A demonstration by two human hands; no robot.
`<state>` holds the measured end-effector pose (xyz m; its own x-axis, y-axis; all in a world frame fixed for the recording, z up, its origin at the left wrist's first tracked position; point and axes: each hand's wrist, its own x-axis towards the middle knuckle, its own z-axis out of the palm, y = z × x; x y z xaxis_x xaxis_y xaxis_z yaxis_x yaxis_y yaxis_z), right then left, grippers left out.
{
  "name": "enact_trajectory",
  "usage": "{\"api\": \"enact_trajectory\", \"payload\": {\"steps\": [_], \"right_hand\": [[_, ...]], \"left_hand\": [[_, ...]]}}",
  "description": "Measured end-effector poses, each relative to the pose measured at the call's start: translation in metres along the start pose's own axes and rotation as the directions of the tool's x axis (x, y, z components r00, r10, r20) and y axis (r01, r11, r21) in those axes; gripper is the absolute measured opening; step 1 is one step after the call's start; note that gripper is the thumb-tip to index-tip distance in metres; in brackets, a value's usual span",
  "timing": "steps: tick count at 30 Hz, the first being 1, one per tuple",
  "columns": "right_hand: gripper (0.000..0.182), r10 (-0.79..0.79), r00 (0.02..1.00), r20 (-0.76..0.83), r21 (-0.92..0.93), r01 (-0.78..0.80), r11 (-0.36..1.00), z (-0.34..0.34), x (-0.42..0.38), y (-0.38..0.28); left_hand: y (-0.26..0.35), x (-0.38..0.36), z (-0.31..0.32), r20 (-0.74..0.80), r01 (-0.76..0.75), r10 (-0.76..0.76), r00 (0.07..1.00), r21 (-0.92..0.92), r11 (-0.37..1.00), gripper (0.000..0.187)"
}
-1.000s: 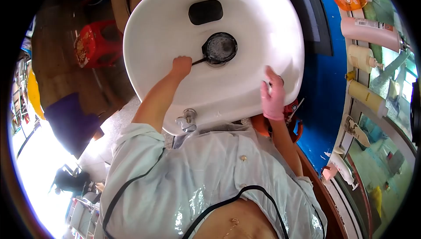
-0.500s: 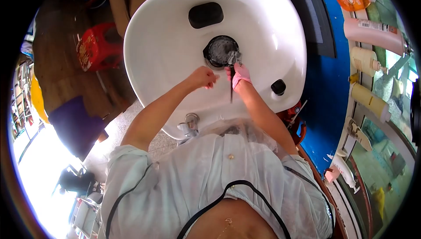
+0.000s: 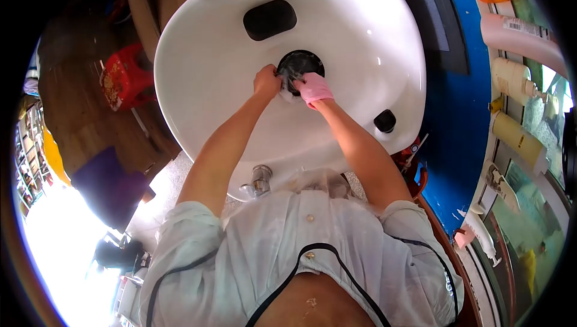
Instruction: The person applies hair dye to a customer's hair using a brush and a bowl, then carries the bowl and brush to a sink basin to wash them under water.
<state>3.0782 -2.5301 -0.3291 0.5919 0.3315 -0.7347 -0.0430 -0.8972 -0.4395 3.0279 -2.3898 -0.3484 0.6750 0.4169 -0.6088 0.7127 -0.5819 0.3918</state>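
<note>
A small round black bowl sits in the white basin, with wet, whitish suds in and around its near side. My bare left hand is closed at the bowl's left rim, its fingertips partly hidden. Over the bowl's near right side, my right hand wears a pink glove. Its fingers are curled down into the bowl among the suds, and whatever they hold is hidden.
A black pad lies at the basin's far side and a small black fitting at its right. The tap stands near my body. Bottles line the right-hand ledge; a red stool is left.
My left hand has moved forward to the bowl's rim. The gloved hand has shifted over the bowl, and the dark handle that hung below it is out of sight.
</note>
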Motion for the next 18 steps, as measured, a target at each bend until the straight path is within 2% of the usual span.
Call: {"api": "enact_trajectory", "payload": {"steps": [1, 2, 3, 5, 6, 7, 9, 10, 11, 12, 13, 14, 15, 17, 18], "right_hand": [[0.022, 0.047, 0.992, 0.118, 0.039, -0.052, 0.998, -0.005, -0.004, 0.005], [0.021, -0.056, 0.998, -0.007, -0.172, 0.054, 0.984, 0.002, -0.002, 0.021], [0.021, -0.056, 0.998, -0.008, -0.171, 0.054, 0.984, 0.002, 0.006, 0.035], [0.02, -0.036, 0.979, -0.202, -0.266, -0.019, 0.964, -0.011, 0.012, 0.044], [0.019, -0.118, 0.932, -0.343, -0.245, 0.032, 0.969, -0.012, 0.014, 0.046], [0.019, -0.111, 0.932, -0.344, -0.241, 0.027, 0.97, -0.011, 0.006, 0.043], [0.021, 0.013, 0.993, -0.12, -0.303, -0.049, 0.952, -0.006, -0.008, 0.034], [0.024, 0.007, 0.988, -0.154, -0.107, -0.024, 0.994, -0.001, -0.016, 0.03], [0.024, 0.007, 0.988, -0.155, -0.108, -0.025, 0.994, -0.004, -0.018, 0.03], [0.024, 0.02, 0.995, -0.093, -0.105, -0.03, 0.994, -0.008, -0.02, 0.03], [0.024, 0.034, 0.999, -0.033, -0.1, -0.037, 0.994, -0.013, -0.025, 0.029], [0.024, 0.081, 0.996, -0.029, -0.233, -0.086, 0.969, -0.012, -0.012, 0.043], [0.022, 0.078, 0.996, -0.054, -0.232, -0.088, 0.969, -0.013, 0.001, 0.058], [0.022, 0.094, 0.984, -0.148, -0.177, -0.12, 0.977, -0.031, 0.0, 0.048], [0.022, 0.095, 0.985, -0.143, -0.171, -0.12, 0.978, -0.023, 0.006, 0.046]], "left_hand": [[0.005, -0.003, -0.005, 0.004, -0.013, 0.013, 1.0, -0.02, 1.0, 0.023], [0.007, -0.005, -0.006, 0.006, -0.026, 0.027, 1.0, -0.04, 0.999, 0.024], [0.008, -0.006, -0.005, 0.006, -0.027, 0.027, 1.0, -0.039, 0.999, 0.024], [0.009, -0.003, 0.002, 0.062, -0.061, 0.066, 0.996, -0.088, 0.994, 0.023], [0.01, -0.002, 0.007, 0.064, -0.061, 0.067, 0.996, -0.087, 0.994, 0.023], [0.012, -0.002, 0.01, 0.049, -0.063, 0.071, 0.996, -0.147, 0.987, 0.023], [0.016, 0.001, 0.016, 0.034, -0.072, 0.081, 0.996, -0.207, 0.976, 0.023], [0.021, 0.001, 0.015, -0.001, -0.111, 0.113, 0.994, -0.185, 0.976, 0.021], [0.024, -0.001, 0.014, -0.033, -0.145, 0.142, 0.989, -0.161, 0.976, 0.019], [0.027, -0.002, 0.012, -0.029, -0.145, 0.142, 0.989, -0.16, 0.976, 0.019], [0.037, -0.008, 0.002, 0.03, -0.106, 0.113, 0.993, -0.172, 0.979, 0.018], [0.044, -0.01, -0.003, 0.087, -0.07, 0.087, 0.992, -0.182, 0.981, 0.017], [0.042, -0.006, 0.003, 0.086, -0.077, 0.093, 0.992, -0.182, 0.98, 0.017], [0.038, -0.006, 0.008, 0.084, -0.067, 0.099, 0.992, -0.322, 0.944, 0.016], [0.034, -0.007, 0.011, 0.087, -0.064, 0.096, 0.992, -0.315, 0.947, 0.016]]}}
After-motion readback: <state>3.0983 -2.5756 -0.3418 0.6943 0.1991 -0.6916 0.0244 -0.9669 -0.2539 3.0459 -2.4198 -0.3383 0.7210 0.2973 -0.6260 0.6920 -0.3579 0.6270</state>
